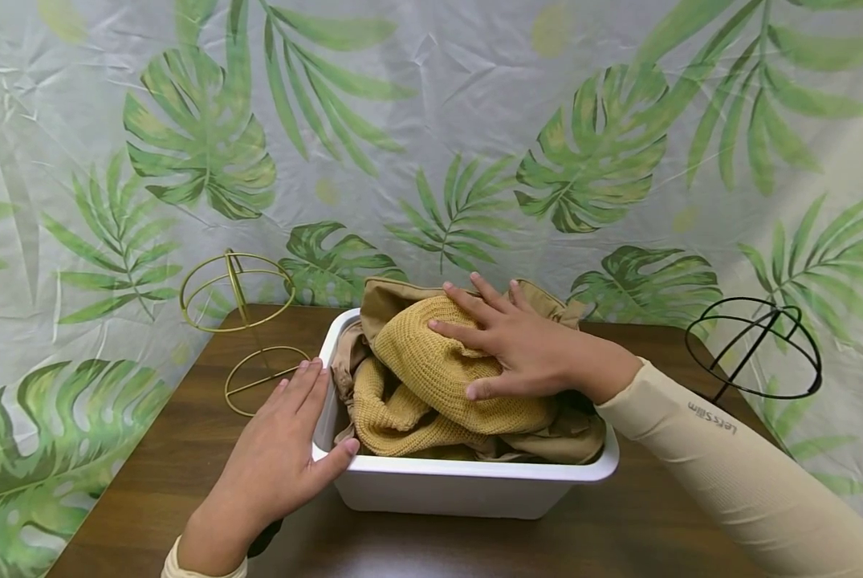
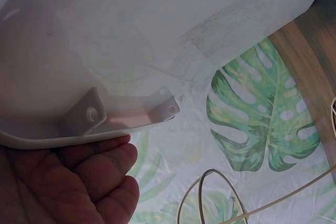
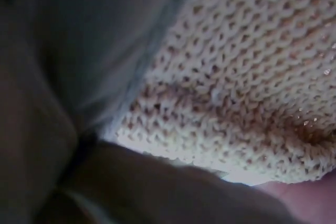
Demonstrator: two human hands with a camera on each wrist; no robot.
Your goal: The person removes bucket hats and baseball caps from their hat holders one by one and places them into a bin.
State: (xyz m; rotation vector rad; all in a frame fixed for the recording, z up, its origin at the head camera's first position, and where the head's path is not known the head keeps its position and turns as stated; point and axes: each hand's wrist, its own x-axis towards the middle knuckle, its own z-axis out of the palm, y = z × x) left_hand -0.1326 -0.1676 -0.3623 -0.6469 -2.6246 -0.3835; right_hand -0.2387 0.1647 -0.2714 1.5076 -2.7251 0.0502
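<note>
A white plastic tub (image 1: pixel 467 466) stands on the table, heaped with cloth items. On top lies a mustard knitted item (image 1: pixel 417 345) with a thick rolled edge; its exact kind is unclear. Brown fabric (image 1: pixel 395 299) shows behind it and along the tub's sides. My right hand (image 1: pixel 528 345) rests on the knit with fingers spread. In the right wrist view the knit (image 3: pixel 236 77) appears close up beside dark, blurred cloth (image 3: pixel 105 51). My left hand (image 1: pixel 279 449) lies against the tub's left rim, thumb at the front corner. The left wrist view has its fingers (image 2: pixel 107 171) against the rim's outside.
A gold wire stand (image 1: pixel 239 293) with round rings is behind the tub on the left. On the right is a black wire stand (image 1: pixel 745 357). The brown wooden table (image 1: pixel 164 433) meets a leaf-patterned cloth backdrop (image 1: pixel 460 96).
</note>
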